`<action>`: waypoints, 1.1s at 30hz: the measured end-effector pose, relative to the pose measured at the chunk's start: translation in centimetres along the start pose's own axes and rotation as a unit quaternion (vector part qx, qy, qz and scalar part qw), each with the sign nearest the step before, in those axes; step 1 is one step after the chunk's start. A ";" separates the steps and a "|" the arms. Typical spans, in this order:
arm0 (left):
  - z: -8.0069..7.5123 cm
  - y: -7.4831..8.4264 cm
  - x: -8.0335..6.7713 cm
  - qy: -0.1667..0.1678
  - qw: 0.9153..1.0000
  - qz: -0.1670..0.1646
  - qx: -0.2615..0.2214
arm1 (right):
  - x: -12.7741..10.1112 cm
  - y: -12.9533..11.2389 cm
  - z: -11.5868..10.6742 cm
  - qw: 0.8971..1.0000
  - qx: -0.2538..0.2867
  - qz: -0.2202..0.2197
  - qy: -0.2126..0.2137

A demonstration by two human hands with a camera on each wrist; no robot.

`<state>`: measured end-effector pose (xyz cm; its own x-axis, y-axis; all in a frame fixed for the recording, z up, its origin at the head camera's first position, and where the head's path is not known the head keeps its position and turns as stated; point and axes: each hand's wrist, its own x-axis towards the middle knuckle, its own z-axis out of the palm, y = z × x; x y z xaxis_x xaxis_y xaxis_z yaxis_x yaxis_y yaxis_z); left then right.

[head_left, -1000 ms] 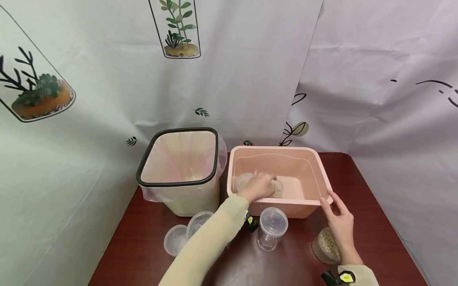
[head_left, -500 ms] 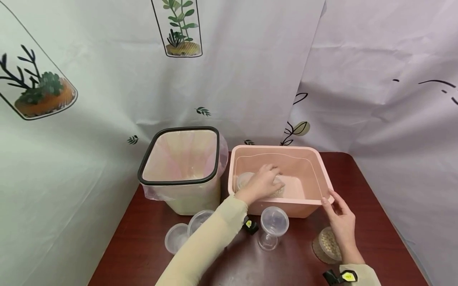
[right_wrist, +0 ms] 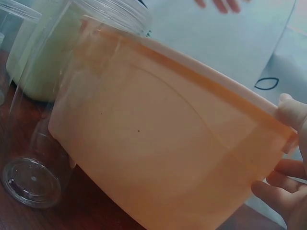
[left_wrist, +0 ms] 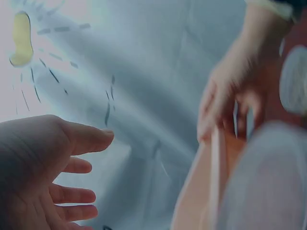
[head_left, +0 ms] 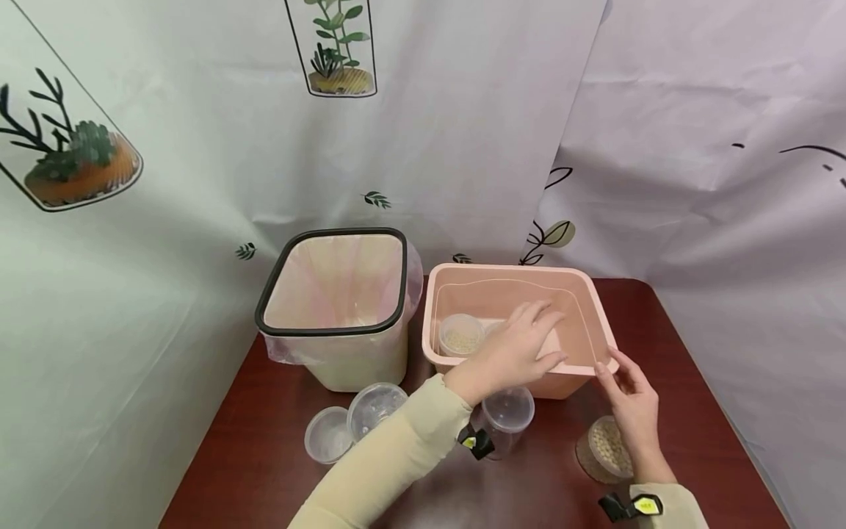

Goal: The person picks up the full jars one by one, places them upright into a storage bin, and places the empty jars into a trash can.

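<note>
My left hand [head_left: 523,347] hovers over the pink tub [head_left: 515,270] with fingers spread and holds nothing; the left wrist view shows those fingers [left_wrist: 72,167] straight. A small clear cup of beans [head_left: 460,335] stands inside the tub at its left end. My right hand [head_left: 626,397] grips the tub's front right corner, with its thumb [right_wrist: 291,113] on the rim and fingers underneath. A clear stemmed cup [head_left: 506,413] stands on the table just before the tub, partly behind my left wrist.
A bag-lined bin with a black rim [head_left: 333,294] stands left of the tub. Two clear lids or cups [head_left: 327,435] [head_left: 375,402] lie in front of it. Another cup of beans [head_left: 604,448] sits by my right wrist. Printed curtains enclose the dark red table [head_left: 694,411].
My left hand has lifted from the tub's floor and drifted right, its fingers now spread and empty. The right hand stays on the tub's corner.
</note>
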<state>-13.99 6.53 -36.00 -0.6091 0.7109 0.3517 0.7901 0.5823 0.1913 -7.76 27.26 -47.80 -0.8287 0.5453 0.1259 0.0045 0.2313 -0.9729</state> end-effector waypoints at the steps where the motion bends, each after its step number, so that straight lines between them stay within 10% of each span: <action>1: -0.2 0.5 -0.1 0.004 1.000 0.009 0.003 | -0.1 -0.3 -0.1 1.000 0.001 -0.008 -0.003; 16: 1.0 6.0 -1.4 0.043 0.989 0.137 0.036 | 1.2 1.4 -2.5 0.993 -0.046 -0.069 -0.089; 33: 4.9 7.9 -1.7 0.041 0.983 0.180 0.009 | 0.4 2.9 -7.1 0.996 -0.084 -0.043 -0.009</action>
<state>-7.05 11.89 -39.61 -0.2830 0.8385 0.4657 0.9514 0.3070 0.0254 -4.08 33.90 -49.18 -0.8400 0.5038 0.2015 0.0262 0.4087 -0.9123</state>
